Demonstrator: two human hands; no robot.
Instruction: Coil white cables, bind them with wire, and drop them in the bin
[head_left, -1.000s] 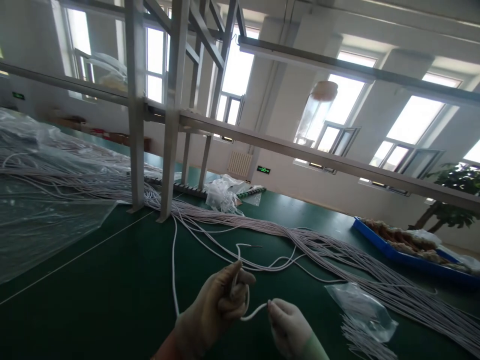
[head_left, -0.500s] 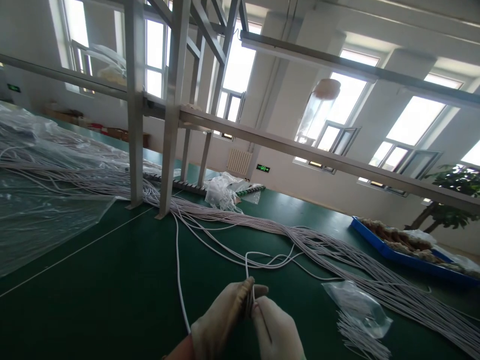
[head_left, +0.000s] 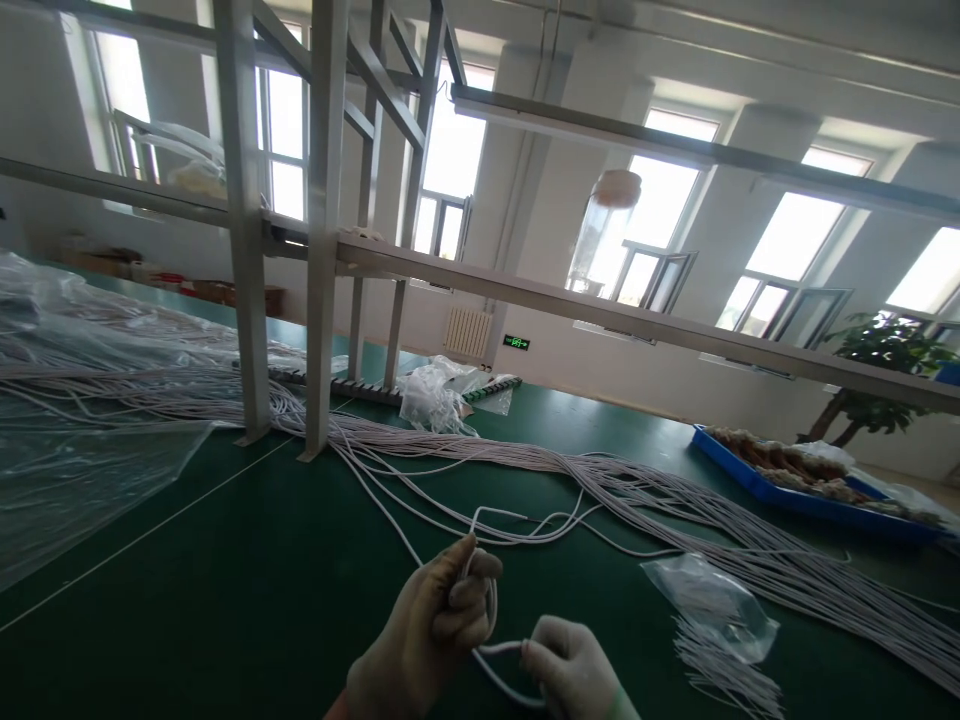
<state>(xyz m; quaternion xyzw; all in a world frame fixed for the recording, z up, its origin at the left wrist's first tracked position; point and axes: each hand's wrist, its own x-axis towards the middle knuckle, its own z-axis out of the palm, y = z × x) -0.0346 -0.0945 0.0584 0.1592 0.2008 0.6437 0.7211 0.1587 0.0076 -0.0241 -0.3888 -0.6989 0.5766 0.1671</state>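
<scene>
My gloved left hand (head_left: 427,625) is closed around a looped white cable (head_left: 491,600). A bent free end of that cable sticks up above the thumb and points right. Low and to the right, my gloved right hand (head_left: 574,665) pinches another stretch of the same cable, which curves beneath between the hands. One length runs from behind the left hand up toward the long cable bundle (head_left: 525,455) lying across the green table (head_left: 225,600). How many turns the left hand holds is partly hidden by its fingers.
A metal shelf frame (head_left: 322,300) stands on the table at left, its rail crossing above. Plastic sheeting (head_left: 97,480) covers cables at far left. To the right lie a clear bag (head_left: 720,605), short white pieces (head_left: 727,665) and a blue tray (head_left: 780,495). Crumpled plastic (head_left: 435,395) sits behind.
My hands were close together on the cable; now the right has moved right and down, drawing a stretch of cable with it. The left has shifted slightly left. The camera view has tilted.
</scene>
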